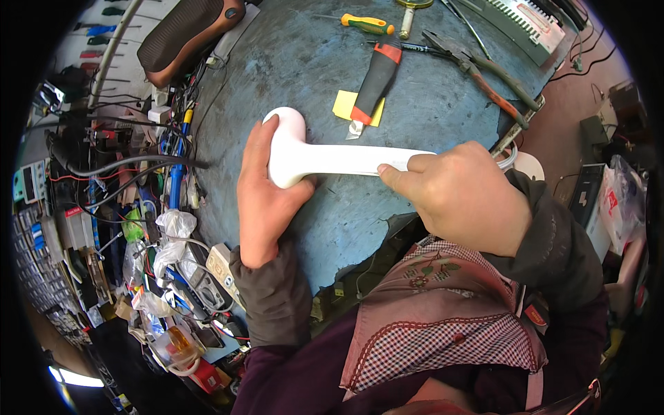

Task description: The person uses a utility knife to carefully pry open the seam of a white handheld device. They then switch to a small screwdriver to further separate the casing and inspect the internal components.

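Observation:
A smooth white T-shaped handheld device (360, 158) lies crosswise between my hands, above the worn blue-grey bench mat. Its kind is not certain; it has a rounded, bulging head and a long straight handle. My left hand (266, 190) is wrapped round the head, fingers on the far side and thumb below. Around the handle's right end closes my right hand (467, 194), with the thumb pressed along its near face; that end is hidden in the fist. Just beyond the handle, a black and red utility knife (379, 79) with its blade out rests on a yellow paper note (346, 104).
Farther back lie a yellow-green screwdriver (366, 25) and large pliers (487, 72). A brown-black padded object (185, 41) stands at the far left. Cables, bags and tools crowd the left edge. The blue mat (339, 242) has a torn near edge. A white cord (509, 158) loops beside my right wrist.

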Demonstrator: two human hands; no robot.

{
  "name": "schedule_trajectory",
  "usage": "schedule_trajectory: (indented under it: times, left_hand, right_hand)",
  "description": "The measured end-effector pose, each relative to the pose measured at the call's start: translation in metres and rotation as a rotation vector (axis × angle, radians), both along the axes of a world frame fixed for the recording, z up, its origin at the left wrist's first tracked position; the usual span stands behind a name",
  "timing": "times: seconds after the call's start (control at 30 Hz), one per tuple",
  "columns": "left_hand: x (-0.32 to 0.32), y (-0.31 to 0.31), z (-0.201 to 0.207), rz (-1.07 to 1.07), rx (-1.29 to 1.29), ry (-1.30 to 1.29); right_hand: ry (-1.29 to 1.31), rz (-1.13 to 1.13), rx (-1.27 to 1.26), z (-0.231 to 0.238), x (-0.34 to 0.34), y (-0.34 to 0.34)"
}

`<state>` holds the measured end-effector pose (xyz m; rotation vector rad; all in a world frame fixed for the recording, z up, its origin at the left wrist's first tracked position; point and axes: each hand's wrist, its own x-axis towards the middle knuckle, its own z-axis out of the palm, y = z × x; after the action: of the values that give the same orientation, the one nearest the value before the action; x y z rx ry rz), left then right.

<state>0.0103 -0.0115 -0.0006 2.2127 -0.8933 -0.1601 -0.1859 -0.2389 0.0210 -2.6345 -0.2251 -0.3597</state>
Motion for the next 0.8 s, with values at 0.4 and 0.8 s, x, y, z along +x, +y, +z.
schedule_trajectory:
  times: [0.4, 0.8]
  left_hand:
    - [0.003, 0.004, 0.000, -0.035, 0.021, -0.112]
    - [0.000, 0.007, -0.005, 0.001, -0.048, -0.020]
  right_hand:
    - [-0.036, 0.003, -0.077, 0.003, 0.029, 0.027]
    - [-0.188, -0.335, -0.188, -0.020, 0.038, 0.091]
